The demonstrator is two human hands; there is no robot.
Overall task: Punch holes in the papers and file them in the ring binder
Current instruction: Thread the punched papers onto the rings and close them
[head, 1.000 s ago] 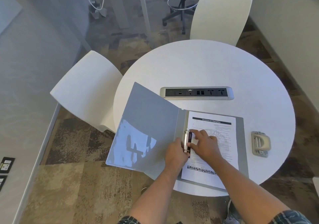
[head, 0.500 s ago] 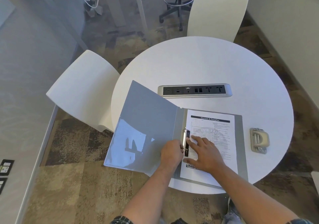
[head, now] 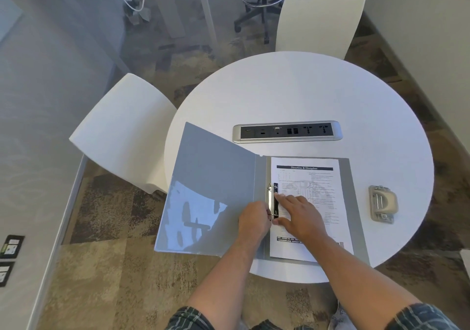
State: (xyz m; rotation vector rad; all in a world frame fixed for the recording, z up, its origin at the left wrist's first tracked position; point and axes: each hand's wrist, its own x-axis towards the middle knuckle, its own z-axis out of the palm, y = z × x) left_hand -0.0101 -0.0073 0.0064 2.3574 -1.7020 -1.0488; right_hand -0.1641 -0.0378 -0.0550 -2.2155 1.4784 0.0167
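Observation:
A grey ring binder (head: 211,177) lies open on the round white table (head: 300,93), its left cover hanging past the table's edge. A printed paper (head: 320,177) lies on the binder's right half beside the metal ring mechanism (head: 272,200). My left hand (head: 254,219) touches the lower ring from the left with curled fingers. My right hand (head: 301,215) rests flat on the paper, fingertips against the mechanism. A beige hole punch (head: 382,203) sits on the table to the right of the binder, untouched.
A silver socket strip (head: 287,131) is set into the table behind the binder. Two white chairs stand close, one at the left (head: 122,133) and one at the back (head: 320,14). A black stool base (head: 262,1) stands on the carpet beyond.
Both hands have slid slightly down along the ring mechanism, staying on the rings and the paper. The view shifted a little. The punch has not moved.

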